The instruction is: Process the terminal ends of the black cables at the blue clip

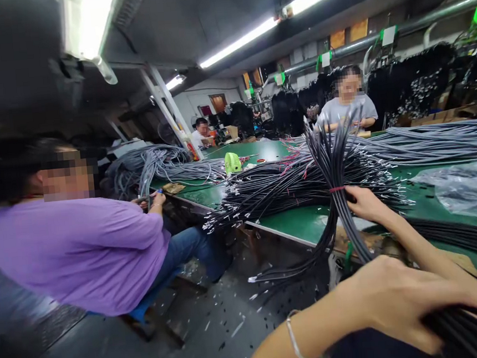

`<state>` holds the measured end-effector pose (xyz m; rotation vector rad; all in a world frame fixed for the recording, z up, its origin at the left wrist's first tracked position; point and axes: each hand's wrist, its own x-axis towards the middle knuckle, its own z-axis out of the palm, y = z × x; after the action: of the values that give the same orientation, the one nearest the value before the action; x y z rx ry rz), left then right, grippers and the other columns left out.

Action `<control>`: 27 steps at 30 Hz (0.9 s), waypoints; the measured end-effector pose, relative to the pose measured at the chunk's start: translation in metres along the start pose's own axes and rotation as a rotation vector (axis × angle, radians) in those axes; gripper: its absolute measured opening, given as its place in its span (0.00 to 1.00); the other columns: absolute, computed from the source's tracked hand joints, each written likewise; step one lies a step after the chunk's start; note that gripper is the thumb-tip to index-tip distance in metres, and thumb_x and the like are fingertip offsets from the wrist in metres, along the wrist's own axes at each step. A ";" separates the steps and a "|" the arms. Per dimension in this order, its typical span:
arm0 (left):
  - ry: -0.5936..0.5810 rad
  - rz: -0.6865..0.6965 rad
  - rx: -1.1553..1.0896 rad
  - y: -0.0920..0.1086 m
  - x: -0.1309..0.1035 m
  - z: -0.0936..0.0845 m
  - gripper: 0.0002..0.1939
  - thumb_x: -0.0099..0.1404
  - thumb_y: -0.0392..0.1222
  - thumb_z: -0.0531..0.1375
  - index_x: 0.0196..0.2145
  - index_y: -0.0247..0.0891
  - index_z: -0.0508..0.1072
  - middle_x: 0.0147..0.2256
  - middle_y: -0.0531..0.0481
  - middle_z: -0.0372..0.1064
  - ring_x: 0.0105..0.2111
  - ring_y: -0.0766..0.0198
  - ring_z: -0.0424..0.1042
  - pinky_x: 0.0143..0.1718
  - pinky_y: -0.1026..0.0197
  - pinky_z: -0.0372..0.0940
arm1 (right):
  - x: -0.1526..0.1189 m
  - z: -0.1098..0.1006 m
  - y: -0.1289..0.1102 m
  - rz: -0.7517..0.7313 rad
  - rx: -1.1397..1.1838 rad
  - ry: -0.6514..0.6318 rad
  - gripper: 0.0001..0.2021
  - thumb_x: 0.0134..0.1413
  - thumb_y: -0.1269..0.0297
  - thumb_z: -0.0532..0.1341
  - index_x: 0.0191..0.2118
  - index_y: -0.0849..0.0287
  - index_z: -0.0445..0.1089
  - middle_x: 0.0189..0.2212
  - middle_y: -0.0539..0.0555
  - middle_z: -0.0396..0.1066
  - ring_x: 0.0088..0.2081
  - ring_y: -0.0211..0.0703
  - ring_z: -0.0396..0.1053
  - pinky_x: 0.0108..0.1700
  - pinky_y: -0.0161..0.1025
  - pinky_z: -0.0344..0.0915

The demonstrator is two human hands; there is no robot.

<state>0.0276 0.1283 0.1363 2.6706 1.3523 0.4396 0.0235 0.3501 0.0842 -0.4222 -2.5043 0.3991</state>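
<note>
Cable bundle [344, 214]: blk, red tie [337, 189], top flared up (tips blurry, prob. white). R hand [366, 204], outstretched, grips at tie; L hand [399, 298], knuckles up, clenched round blk strands [464, 331].

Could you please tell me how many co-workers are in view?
3: purple shirt at left, white shirt in the background, grey shirt at upper right. Others may be hidden.

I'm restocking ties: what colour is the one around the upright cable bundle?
The tie around the black cable bundle is red, best seen in the head view.
</note>
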 end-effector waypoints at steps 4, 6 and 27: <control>-0.111 -0.100 -0.072 -0.020 -0.042 0.013 0.22 0.52 0.34 0.64 0.46 0.37 0.70 0.36 0.53 0.78 0.36 0.62 0.77 0.35 0.67 0.66 | -0.022 0.016 0.009 -0.006 -0.207 -0.238 0.14 0.51 0.58 0.65 0.38 0.64 0.74 0.34 0.64 0.75 0.38 0.57 0.72 0.39 0.45 0.65; -0.254 -0.105 0.016 -0.021 -0.051 0.026 0.21 0.51 0.40 0.65 0.45 0.39 0.71 0.32 0.52 0.78 0.32 0.59 0.78 0.27 0.64 0.65 | -0.029 0.020 0.005 -0.004 -0.282 -0.294 0.17 0.54 0.53 0.63 0.43 0.62 0.73 0.38 0.65 0.75 0.43 0.58 0.71 0.43 0.47 0.64; 0.248 0.028 -0.234 -0.010 -0.065 0.142 0.13 0.71 0.45 0.50 0.36 0.36 0.71 0.25 0.51 0.74 0.21 0.67 0.72 0.20 0.66 0.58 | -0.206 -0.024 -0.035 0.248 -0.075 0.616 0.07 0.58 0.64 0.60 0.39 0.59 0.73 0.36 0.57 0.76 0.36 0.49 0.74 0.43 0.43 0.70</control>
<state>0.0266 0.0859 -0.0144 2.5081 1.2327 0.8980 0.1931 0.2446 0.0173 -0.7606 -1.8767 0.2221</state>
